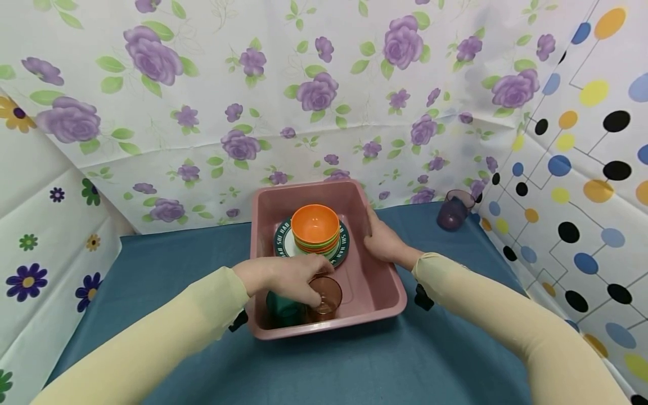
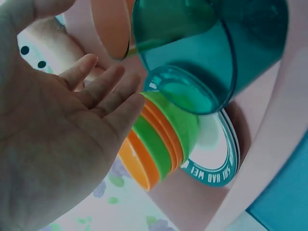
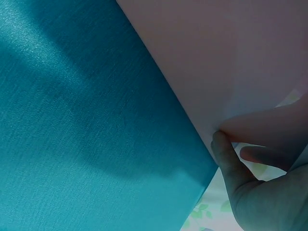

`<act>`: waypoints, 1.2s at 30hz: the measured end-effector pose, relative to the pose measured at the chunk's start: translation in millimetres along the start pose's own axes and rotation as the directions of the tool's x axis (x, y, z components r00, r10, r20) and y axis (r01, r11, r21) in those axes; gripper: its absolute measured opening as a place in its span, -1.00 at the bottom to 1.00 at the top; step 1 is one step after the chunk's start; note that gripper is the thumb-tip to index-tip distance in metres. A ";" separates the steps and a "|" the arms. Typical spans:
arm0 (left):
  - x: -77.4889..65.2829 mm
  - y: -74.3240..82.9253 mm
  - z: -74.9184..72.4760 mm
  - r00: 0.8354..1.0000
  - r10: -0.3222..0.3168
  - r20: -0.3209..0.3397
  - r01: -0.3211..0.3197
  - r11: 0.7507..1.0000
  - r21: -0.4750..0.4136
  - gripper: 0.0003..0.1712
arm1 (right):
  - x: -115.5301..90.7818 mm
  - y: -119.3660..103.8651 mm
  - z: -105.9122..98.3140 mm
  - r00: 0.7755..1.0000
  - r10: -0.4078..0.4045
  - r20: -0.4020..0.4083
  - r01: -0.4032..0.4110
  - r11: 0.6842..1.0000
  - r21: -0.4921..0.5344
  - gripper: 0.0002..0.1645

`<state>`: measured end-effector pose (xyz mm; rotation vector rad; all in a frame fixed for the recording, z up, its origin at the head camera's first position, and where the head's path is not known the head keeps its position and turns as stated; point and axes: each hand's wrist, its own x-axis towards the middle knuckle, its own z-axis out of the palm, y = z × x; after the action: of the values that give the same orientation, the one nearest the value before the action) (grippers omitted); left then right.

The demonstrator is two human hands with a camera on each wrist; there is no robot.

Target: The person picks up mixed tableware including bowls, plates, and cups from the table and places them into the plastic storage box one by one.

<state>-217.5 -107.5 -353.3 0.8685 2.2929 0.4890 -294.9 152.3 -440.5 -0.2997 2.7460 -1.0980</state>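
A pink plastic tub (image 1: 372, 287) stands on the blue cloth. My right hand (image 1: 387, 242) grips its right wall, with the thumb against the outside in the right wrist view. My left hand (image 1: 293, 275) is inside the tub, over a brown transparent cup (image 1: 331, 292), the thumb near its rim. In the left wrist view its fingers (image 2: 108, 91) reach out loosely and hold nothing. A teal transparent cup (image 2: 255, 48) sits left of the brown one. Behind them a stack of orange and green bowls (image 1: 315, 224) rests on a green-rimmed plate (image 1: 280, 239).
A purple transparent cup or cups (image 1: 451, 214) stand at the back right, near the corner. Blue cloth (image 1: 187, 253) covers the surface. A floral sheet (image 1: 283, 135) hangs behind, and a dotted sheet (image 1: 572, 225) on the right.
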 end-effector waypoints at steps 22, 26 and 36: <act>-5.8 -94.9 -14.6 0.725 -0.196 -0.660 0.327 0.942 0.080 -0.17 | 3.2 6.4 1.9 1.000 -0.010 -0.009 0.010 1.000 -0.003 0.04; -1.0 -110.4 -1.3 0.730 -0.301 -0.613 0.349 0.936 -0.044 -0.06 | 4.3 7.6 2.6 1.000 -0.016 -0.010 0.016 1.000 0.000 0.05; 12.7 -112.7 12.3 0.698 -0.460 -0.548 0.304 0.884 -0.355 0.03 | 2.9 6.5 2.0 1.000 -0.023 -0.013 0.023 1.000 0.012 0.08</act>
<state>-268.1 -177.7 -427.6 0.0619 2.8249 0.9428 -298.0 154.8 -446.7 -0.3248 2.7534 -1.1255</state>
